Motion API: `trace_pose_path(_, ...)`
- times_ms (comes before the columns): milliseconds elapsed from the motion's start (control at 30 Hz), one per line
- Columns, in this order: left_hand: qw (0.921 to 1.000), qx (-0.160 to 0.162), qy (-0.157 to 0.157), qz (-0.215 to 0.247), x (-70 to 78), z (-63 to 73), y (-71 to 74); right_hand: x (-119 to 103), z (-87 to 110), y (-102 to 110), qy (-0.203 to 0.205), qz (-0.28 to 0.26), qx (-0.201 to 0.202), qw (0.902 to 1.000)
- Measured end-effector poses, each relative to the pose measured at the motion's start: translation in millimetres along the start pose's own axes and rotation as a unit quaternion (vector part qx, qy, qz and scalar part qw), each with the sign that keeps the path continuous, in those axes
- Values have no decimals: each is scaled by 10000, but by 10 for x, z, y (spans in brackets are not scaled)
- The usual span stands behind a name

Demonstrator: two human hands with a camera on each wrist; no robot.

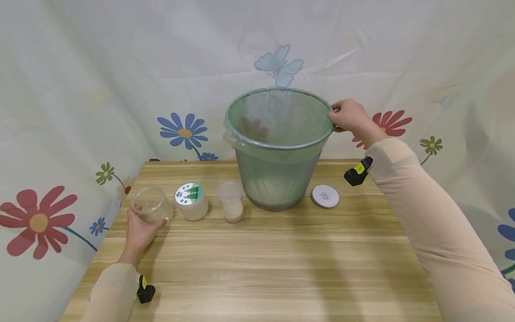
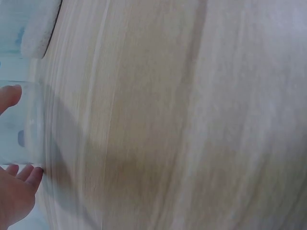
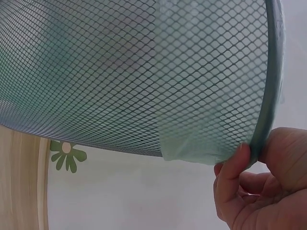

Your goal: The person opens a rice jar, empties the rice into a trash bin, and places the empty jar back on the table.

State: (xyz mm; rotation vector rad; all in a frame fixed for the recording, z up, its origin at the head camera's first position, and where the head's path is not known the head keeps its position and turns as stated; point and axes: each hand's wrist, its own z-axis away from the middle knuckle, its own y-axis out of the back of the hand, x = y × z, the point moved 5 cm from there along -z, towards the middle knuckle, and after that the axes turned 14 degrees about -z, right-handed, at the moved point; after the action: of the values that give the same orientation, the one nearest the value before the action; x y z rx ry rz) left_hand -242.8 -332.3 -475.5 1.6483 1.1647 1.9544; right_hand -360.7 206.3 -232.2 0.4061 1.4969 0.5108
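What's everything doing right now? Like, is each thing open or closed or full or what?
Clear jar: uncovered, looks empty
Labelled jar: covered, upright
Small cup: partly filled, upright; can't tell if covered
Bin: open on top, lined with a bag
Round lid: lying flat, loose
Left hand: holding the clear jar
Right hand: pinching the bin's rim

Fingers [image 2: 34, 177] grip a clear jar [image 2: 21, 117] on the wood-grain table [image 2: 163, 115], near a white-filled container [image 2: 38, 31].

You have a mesh bin [image 1: 277, 179] standing upright, green liner [image 1: 277, 155] folded over its rim — and a clear, open-topped jar [image 1: 154, 205] well to its left.
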Motion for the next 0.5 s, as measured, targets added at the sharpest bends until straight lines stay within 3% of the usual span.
trace_pose_path(233,9991,-396,-95,-81,-47,3,65,18,-7,3,34,-88,-34,9999)
trace_pose_path(500,9967,-600,-510,-183,-78,5,150,92,15,36,94,-263,-32,9996)
